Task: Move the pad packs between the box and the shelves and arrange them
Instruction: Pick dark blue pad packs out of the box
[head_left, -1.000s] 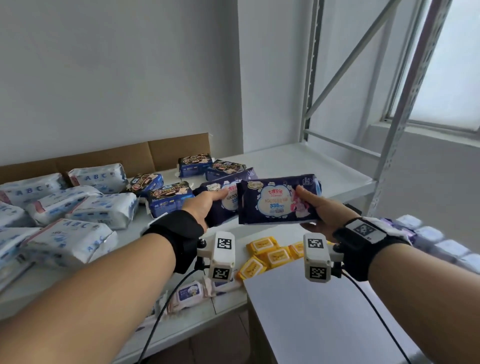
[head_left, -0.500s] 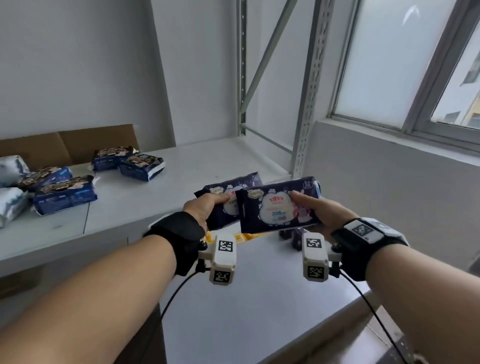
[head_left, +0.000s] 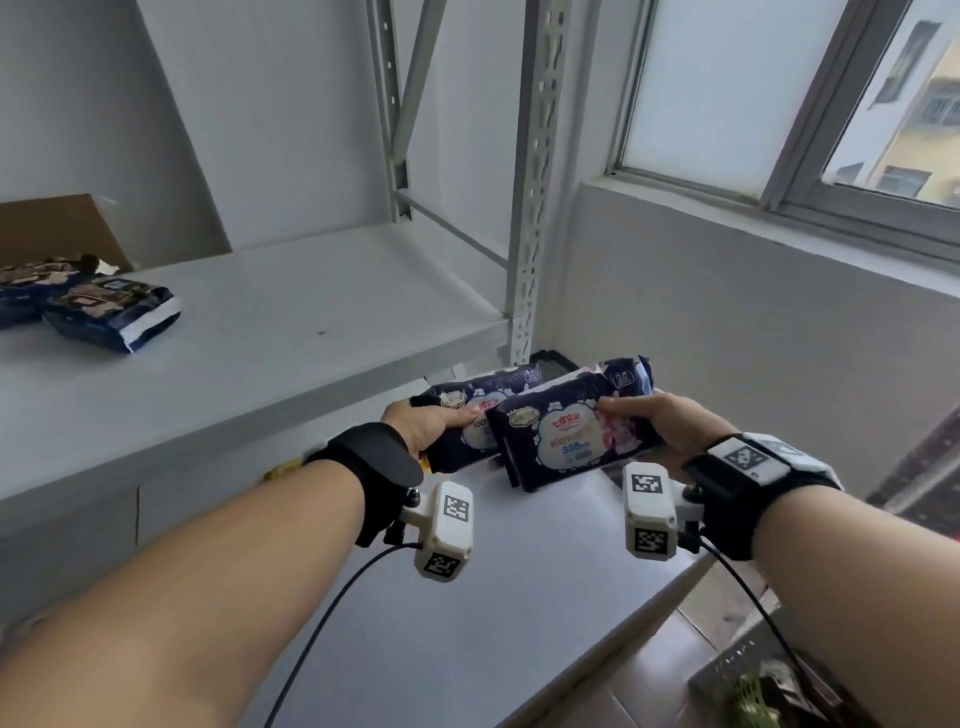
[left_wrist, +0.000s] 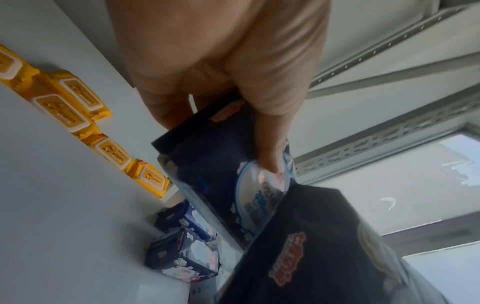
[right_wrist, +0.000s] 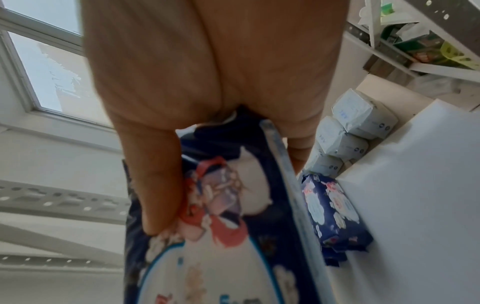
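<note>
Each hand holds one dark navy pad pack with a white cloud print. My left hand (head_left: 441, 423) grips the left pack (head_left: 470, 423) by its left end, thumb on top. The right pack (head_left: 566, 439) overlaps it in front, and my right hand (head_left: 634, 421) grips its right end. Both packs hang over the lower white shelf (head_left: 467, 623), just below the upper shelf's (head_left: 311, 322) front edge. In the left wrist view my left hand (left_wrist: 218, 144) pinches its pack (left_wrist: 207, 185). In the right wrist view my right hand (right_wrist: 226, 193) pinches its pack (right_wrist: 221, 257).
More navy packs (left_wrist: 182, 253) and yellow wipes packs (left_wrist: 67, 107) lie at the back of the lower shelf. White packs (right_wrist: 363, 117) are stacked to the right. Blue-brown packs (head_left: 111, 312) and cardboard (head_left: 57, 228) sit on the upper shelf's left. A perforated steel post (head_left: 535, 208) stands behind the hands.
Both hands, still holding their packs, have moved right and down, from over the upper shelf to over the lower shelf by the post. The view has swung right toward the window.
</note>
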